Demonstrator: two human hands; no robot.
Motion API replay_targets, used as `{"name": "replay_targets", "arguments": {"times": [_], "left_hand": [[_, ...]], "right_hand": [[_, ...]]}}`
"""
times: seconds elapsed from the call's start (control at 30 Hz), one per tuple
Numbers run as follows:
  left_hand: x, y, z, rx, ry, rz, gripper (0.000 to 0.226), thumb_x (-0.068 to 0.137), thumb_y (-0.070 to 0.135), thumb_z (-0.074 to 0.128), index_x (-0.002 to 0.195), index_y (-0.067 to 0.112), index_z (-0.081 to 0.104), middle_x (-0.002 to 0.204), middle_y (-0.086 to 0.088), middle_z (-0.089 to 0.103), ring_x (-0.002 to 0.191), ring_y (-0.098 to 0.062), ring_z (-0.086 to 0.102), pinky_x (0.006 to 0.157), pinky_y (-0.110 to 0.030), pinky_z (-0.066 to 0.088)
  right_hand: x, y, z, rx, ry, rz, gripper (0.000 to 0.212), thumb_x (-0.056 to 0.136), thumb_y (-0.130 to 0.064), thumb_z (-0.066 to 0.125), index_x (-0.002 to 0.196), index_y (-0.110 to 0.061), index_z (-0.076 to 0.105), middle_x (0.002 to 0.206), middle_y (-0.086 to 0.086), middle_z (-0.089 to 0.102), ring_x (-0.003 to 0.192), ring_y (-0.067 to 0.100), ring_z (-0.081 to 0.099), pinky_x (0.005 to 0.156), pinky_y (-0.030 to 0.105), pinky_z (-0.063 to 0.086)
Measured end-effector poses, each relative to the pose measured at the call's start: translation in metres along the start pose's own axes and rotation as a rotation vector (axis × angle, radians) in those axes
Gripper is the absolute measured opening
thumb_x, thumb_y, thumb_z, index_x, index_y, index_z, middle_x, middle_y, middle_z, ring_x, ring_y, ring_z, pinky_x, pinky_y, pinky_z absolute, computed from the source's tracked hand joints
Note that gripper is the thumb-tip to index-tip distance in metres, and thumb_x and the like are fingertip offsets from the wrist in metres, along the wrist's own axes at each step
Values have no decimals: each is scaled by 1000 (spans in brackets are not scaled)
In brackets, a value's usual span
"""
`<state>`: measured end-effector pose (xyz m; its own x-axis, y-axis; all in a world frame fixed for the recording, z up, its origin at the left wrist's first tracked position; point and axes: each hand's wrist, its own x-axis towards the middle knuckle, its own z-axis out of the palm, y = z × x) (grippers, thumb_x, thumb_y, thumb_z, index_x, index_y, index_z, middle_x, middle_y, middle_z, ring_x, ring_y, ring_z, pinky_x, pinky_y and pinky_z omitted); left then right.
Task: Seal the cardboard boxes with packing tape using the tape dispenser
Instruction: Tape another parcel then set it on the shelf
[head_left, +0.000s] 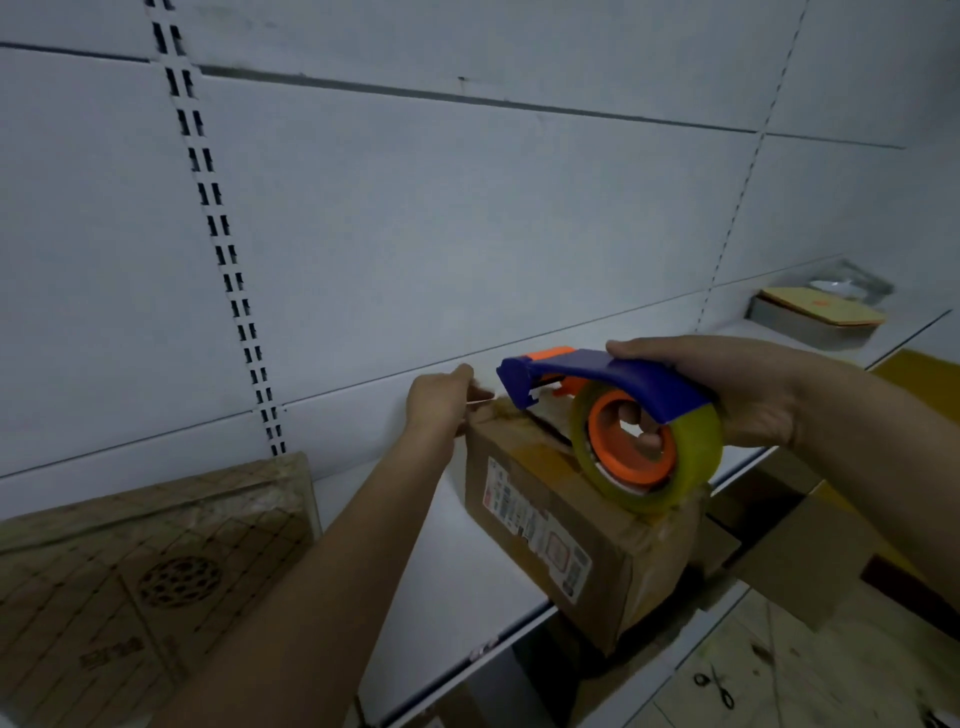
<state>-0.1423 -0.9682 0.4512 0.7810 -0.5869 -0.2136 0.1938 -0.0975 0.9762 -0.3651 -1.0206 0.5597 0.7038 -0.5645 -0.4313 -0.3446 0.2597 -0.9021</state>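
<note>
At centre frame the cardboard box (571, 525) is matt brown corrugated card, creased and scuffed, with a glossy printed paper label (535, 530) on its near side and shiny clear tape across its top. The tape dispenser (613, 384) above it is smooth blue and orange plastic, carrying a glossy, yellowish translucent tape roll (649, 452). The shelf (457, 571) and back panels look like smooth, matt white painted metal, while the flat packet (150, 571) at lower left lies under crinkled clear plastic film.
</note>
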Motion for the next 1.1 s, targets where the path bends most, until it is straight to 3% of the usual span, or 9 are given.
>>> {"name": "replay_targets", "arguments": {"times": [0.27, 0.43, 0.67, 0.83, 0.9, 1.0, 1.07, 1.1], "left_hand": [[-1, -19, -5, 13, -20, -117, 15, 92, 21, 57, 83, 10, 63, 82, -9, 66, 77, -23, 62, 70, -33, 54], [-4, -25, -14, -151, 40, -109, 18, 94, 16, 53, 81, 9, 63, 70, -3, 67, 69, -18, 61, 67, -30, 52], [-16, -50, -15, -66, 11, -164, 19, 94, 24, 57, 82, 10, 63, 84, -13, 68, 84, -29, 66, 92, -46, 56], [-14, -66, -24, 103, -129, -261, 20, 99, 17, 53, 87, 4, 63, 83, -15, 69, 79, -30, 68, 82, -45, 58], [-9, -64, -29, 151, -108, -180, 16, 97, 13, 54, 87, 3, 62, 90, -18, 70, 82, -29, 68, 84, -45, 59], [-6, -50, -34, 19, 7, 142, 16, 100, 22, 52, 95, 12, 64, 103, -8, 72, 102, -23, 68, 96, -37, 53], [-18, -46, -32, -78, -199, 280, 29, 106, 33, 40, 113, 20, 64, 115, -1, 71, 111, -18, 66, 100, -35, 50], [-25, -49, -30, -112, -332, 271, 39, 106, 41, 33, 121, 20, 63, 118, -3, 71, 111, -21, 67, 99, -37, 51]], "right_hand": [[7, 1, -2, -35, 3, 13, 30, 96, -32, 56, 108, -5, 61, 78, 13, 70, 58, 16, 66, 49, 27, 57], [10, -1, -5, -87, 4, 22, 32, 94, -35, 58, 111, -7, 60, 77, 11, 70, 56, 16, 66, 48, 28, 56], [15, -2, -2, -177, -13, 34, 41, 93, -42, 58, 107, -4, 63, 72, 12, 66, 46, 15, 58, 46, 27, 54], [10, 8, -8, -242, -27, -92, 41, 89, -45, 59, 102, -7, 66, 72, 7, 70, 55, 13, 65, 52, 24, 54], [9, 14, -10, -225, -24, -105, 44, 86, -47, 59, 105, -7, 67, 79, 9, 73, 61, 16, 68, 53, 25, 55], [11, 21, -10, -166, -9, -125, 40, 87, -46, 60, 96, -8, 69, 78, 12, 72, 60, 18, 68, 52, 26, 56], [12, 23, -9, -126, -21, -121, 40, 89, -44, 59, 81, -6, 68, 63, 11, 65, 49, 16, 60, 49, 25, 53], [13, 23, -9, -110, -28, -115, 42, 89, -44, 58, 74, -6, 67, 57, 10, 60, 45, 15, 55, 47, 24, 51]]}}
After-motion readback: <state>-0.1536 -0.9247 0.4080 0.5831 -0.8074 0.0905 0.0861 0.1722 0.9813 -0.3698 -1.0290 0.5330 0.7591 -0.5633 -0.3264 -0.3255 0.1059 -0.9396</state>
